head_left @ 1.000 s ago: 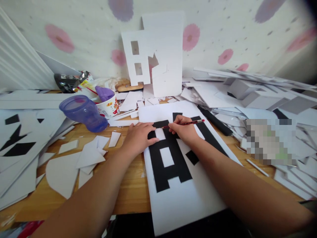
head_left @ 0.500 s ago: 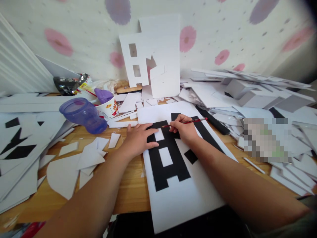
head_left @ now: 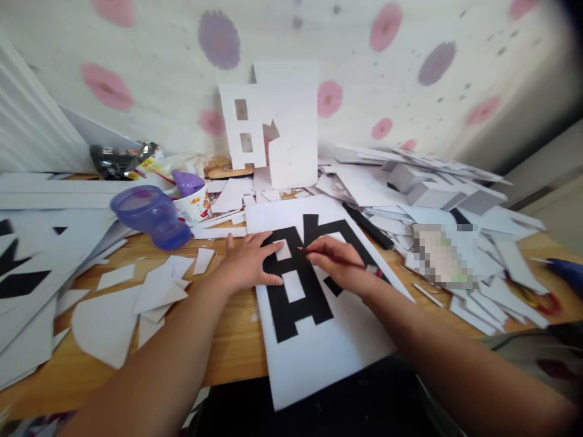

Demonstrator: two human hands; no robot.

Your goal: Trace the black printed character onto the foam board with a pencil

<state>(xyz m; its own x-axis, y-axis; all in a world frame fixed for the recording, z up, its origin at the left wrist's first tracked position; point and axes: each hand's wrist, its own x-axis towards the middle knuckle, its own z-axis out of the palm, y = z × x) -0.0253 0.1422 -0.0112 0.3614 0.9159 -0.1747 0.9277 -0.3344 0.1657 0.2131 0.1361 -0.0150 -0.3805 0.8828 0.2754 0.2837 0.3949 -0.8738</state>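
Observation:
A black cut-out character [head_left: 314, 297] lies flat on a large white sheet [head_left: 291, 370], which reaches over the table's front edge. My left hand [head_left: 248, 264] rests with spread fingers on the left side of the black shape, thumb and forefinger beside its window-like openings. In my right hand [head_left: 339, 261] is a dark red pencil [head_left: 304, 249], its tip pointing left at the middle of the black shape. Whether the tip touches the surface I cannot tell. The right hand covers part of the cut-out.
A white cut-out panel [head_left: 296, 121] stands against the patterned wall. To the left are a purple translucent cup [head_left: 148, 215], a paper tub [head_left: 197, 206] and white scraps [head_left: 107, 321]. White pieces [head_left: 437, 188] pile up at right, near a black bar [head_left: 368, 226] and scissors [head_left: 542, 300].
My right hand has moved down along the black cut-out, and the pencil tip sits lower on it. My left hand stays in place. The view has turned slightly to the right.

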